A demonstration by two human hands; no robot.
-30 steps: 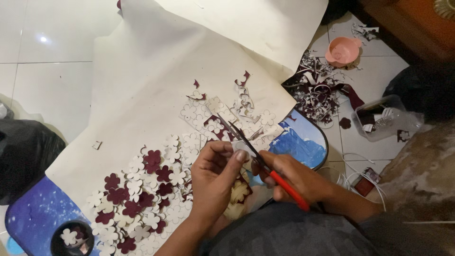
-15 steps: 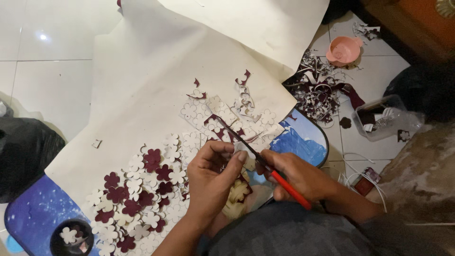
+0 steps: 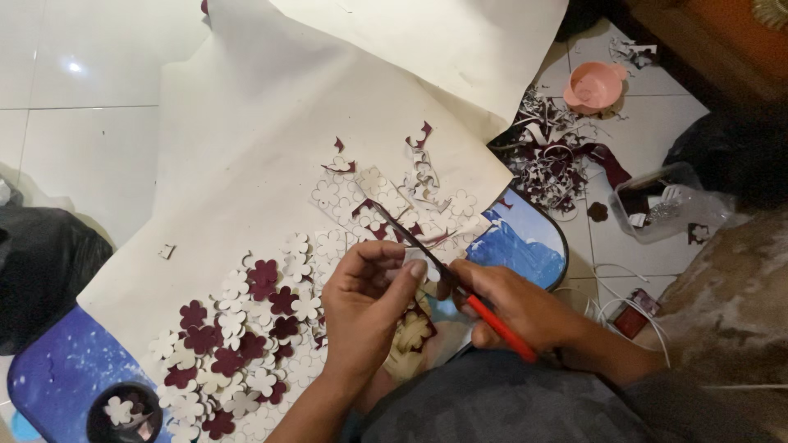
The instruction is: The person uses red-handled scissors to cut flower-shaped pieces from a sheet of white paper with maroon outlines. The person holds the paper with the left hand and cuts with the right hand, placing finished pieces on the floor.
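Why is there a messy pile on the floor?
A tangle of dark red and white paper scraps lies spilled on the tiles beside the pink bowl, not in it. More offcuts are scattered on the big paper sheet, beyond the scissors.

paper piece (image 3: pixel 416 261) mostly hidden by fingers

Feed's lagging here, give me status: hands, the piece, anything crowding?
Left hand pinching small white paper piece. Right hand working red-handled scissors at it. Cut flowers piled alongside.
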